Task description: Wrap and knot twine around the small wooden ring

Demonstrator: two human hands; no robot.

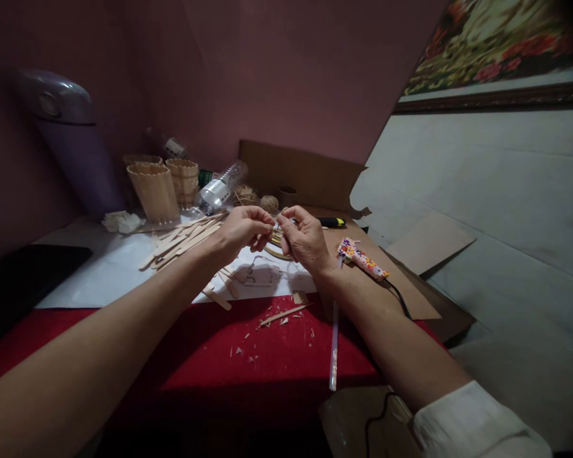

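My left hand [249, 230] and my right hand [304, 236] meet above the middle of the table, fingertips almost touching. Both are pinched closed. Whatever sits between the fingers is too small to make out. Below them lies white paper [248, 280] with a drawn outline. A round, gold-edged object [279, 254] shows partly behind my hands. Left of my left hand is a pile of wooden craft sticks [184, 242]. A flower-patterned glue gun [363, 259] rests on cardboard to the right of my right hand, with a clear glue stick [334, 350] pointing toward me.
Craft-stick cups [153, 194], a plastic bottle [219, 191] and twine balls [269, 204] stand at the back. A purple container [76, 146] rises at the left. A black-and-yellow tool [332, 222] lies behind my right hand. Wood scraps [281, 316] litter the red cloth [195, 362].
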